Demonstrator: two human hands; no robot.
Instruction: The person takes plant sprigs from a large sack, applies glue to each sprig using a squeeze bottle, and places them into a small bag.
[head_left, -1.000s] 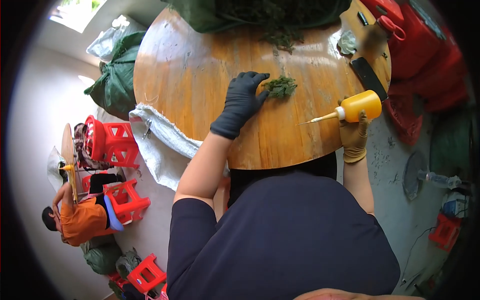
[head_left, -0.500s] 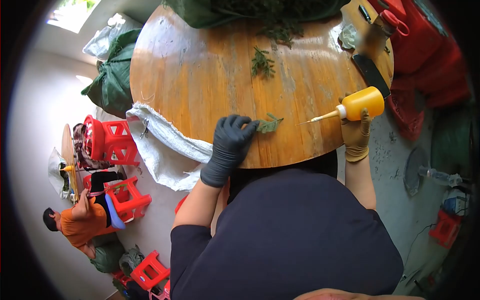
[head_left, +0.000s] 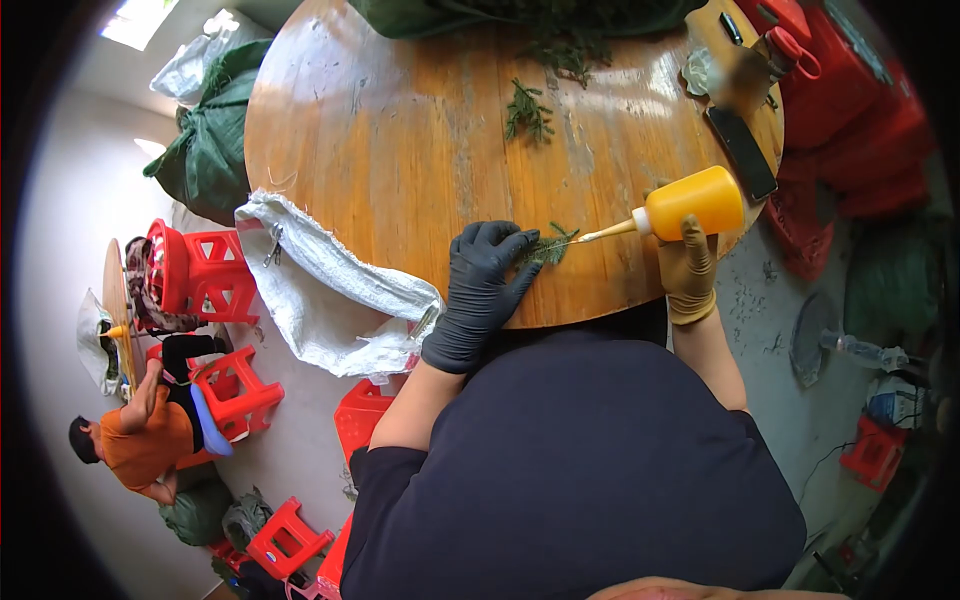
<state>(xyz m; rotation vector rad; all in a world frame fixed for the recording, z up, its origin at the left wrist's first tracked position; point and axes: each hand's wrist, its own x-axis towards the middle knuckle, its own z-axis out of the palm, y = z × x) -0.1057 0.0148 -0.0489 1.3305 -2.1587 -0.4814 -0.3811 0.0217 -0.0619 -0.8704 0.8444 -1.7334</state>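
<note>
My left hand (head_left: pixel 484 285), in a black glove, rests near the table's front edge with thumb and fingers around the left end of a small green artificial-looking sprig (head_left: pixel 556 244). The fingers partly cover the sprig. In a tan glove, my right hand (head_left: pixel 689 272) grips a yellow squeeze bottle (head_left: pixel 700 202) tilted almost onto its side. Its long thin nozzle (head_left: pixel 612 231) points left, and the tip is at the sprig; whether it touches is too small to tell. Farther back on the wood lies a second green sprig (head_left: pixel 528 110).
The round wooden table (head_left: pixel 400 150) carries a heap of greenery (head_left: pixel 570 55) at the back and a black phone (head_left: pixel 741 152) at the right. A white woven sack (head_left: pixel 330 300) hangs at its left edge. A person in orange (head_left: pixel 150 435) sits far left among red stools (head_left: pixel 238 390).
My right hand has brought the bottle left, so its nozzle tip now meets the sprig's position. My left hand's fingers have spread lower around the sprig. The whole view has shifted slightly.
</note>
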